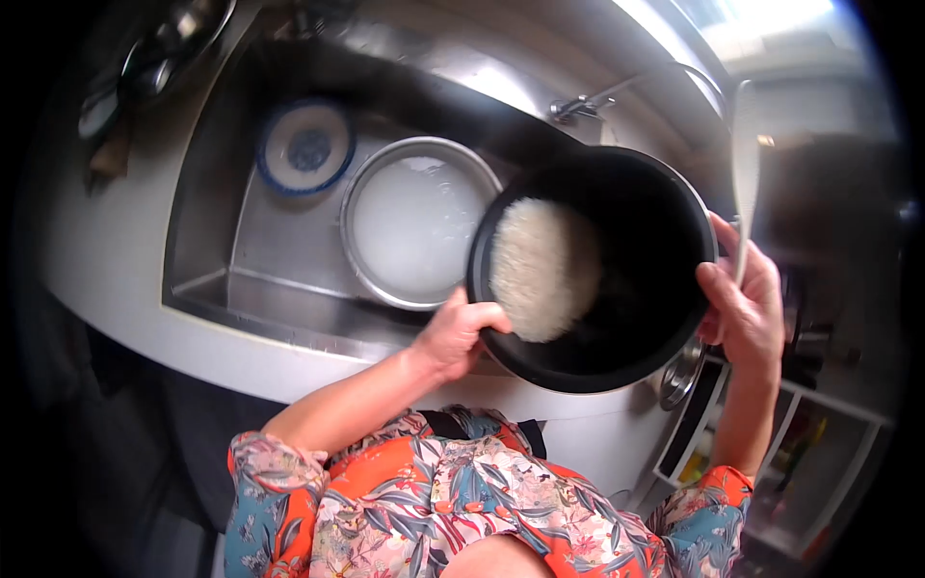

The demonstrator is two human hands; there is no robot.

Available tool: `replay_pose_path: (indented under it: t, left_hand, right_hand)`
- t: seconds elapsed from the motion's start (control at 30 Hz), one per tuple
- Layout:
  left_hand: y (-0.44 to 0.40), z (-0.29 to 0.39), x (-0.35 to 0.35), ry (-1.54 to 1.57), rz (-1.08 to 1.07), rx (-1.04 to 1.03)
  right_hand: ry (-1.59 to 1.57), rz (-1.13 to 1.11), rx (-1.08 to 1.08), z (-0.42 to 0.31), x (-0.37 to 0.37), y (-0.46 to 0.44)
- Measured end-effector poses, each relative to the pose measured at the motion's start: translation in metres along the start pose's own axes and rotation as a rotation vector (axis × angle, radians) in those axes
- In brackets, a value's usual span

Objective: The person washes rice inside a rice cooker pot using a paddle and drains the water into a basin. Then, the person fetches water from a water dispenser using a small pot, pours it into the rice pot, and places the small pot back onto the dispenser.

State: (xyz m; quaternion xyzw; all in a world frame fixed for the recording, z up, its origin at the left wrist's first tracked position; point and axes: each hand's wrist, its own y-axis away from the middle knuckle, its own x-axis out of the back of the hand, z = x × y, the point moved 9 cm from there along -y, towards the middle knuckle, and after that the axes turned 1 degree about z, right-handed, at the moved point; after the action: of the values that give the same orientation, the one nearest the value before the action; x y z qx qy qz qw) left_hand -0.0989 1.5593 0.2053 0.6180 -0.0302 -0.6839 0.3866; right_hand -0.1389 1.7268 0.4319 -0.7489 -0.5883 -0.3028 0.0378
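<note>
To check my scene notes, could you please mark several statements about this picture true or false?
1. The left hand and right hand grip the black pot. True.
2. The metal bowl is in the sink. True.
3. The metal bowl is empty. False: it holds cloudy liquid.
4. The dish in the sink has a red rim. False: its rim is blue.
5. The rice lies inside the black pot. True.

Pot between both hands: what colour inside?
The pot is black inside, seen best in the head view.
</note>
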Motion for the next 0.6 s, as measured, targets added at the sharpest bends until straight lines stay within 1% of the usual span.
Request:
replay_pose_path:
  t: [0.07,0.13,0.2,0.27,0.3,0.33,0.37,0.47,0.5,0.53,0.57,0.6]
  left_hand:
    - [0.005,0.035,0.001,-0.133,-0.004,-0.138]
    - [0.017,0.068,0.005,-0.306,0.082,-0.236]
    - [0.028,0.098,0.01,-0.483,0.164,-0.32]
    - [0.038,0.123,0.005,-0.693,0.221,-0.387]
    - [0.041,0.13,-0.001,-0.762,0.237,-0.379]
    - [0.041,0.135,-0.003,-0.808,0.219,-0.381]
    - [0.04,0.135,-0.011,-0.855,0.205,-0.375]
    - [0.034,0.13,-0.039,-0.973,0.193,-0.369]
    - [0.025,0.124,-0.05,-0.987,0.135,-0.382]
    - [0.017,0.114,-0.065,-1.007,0.142,-0.333]
    - [0.006,0.106,-0.082,-1.001,0.075,-0.323]
    - [-0.006,0.1,-0.1,-1.058,0.01,-0.338]
  right_hand:
    - [-0.048,0.013,-0.01,0.024,0.001,0.007]
    - [-0.21,0.006,-0.007,0.058,-0.009,0.012]
    - [-0.247,0.073,-0.105,0.121,-0.022,0.018]
    - [-0.309,0.049,-0.215,0.144,-0.051,0.025]
    - [-0.474,0.06,-0.186,0.145,-0.063,0.028]
    - [-0.635,0.064,-0.152,0.145,-0.071,0.03]
    - [-0.651,0.051,-0.163,0.148,-0.074,0.034]
    - [-0.702,0.179,-0.223,0.167,-0.055,0.049]
    - [-0.699,0.233,-0.208,0.172,-0.042,0.054]
    - [-0.696,0.28,-0.177,0.18,-0.028,0.058]
    - [-0.724,0.329,-0.148,0.179,-0.014,0.062]
    - [-0.711,0.388,-0.127,0.185,0.001,0.067]
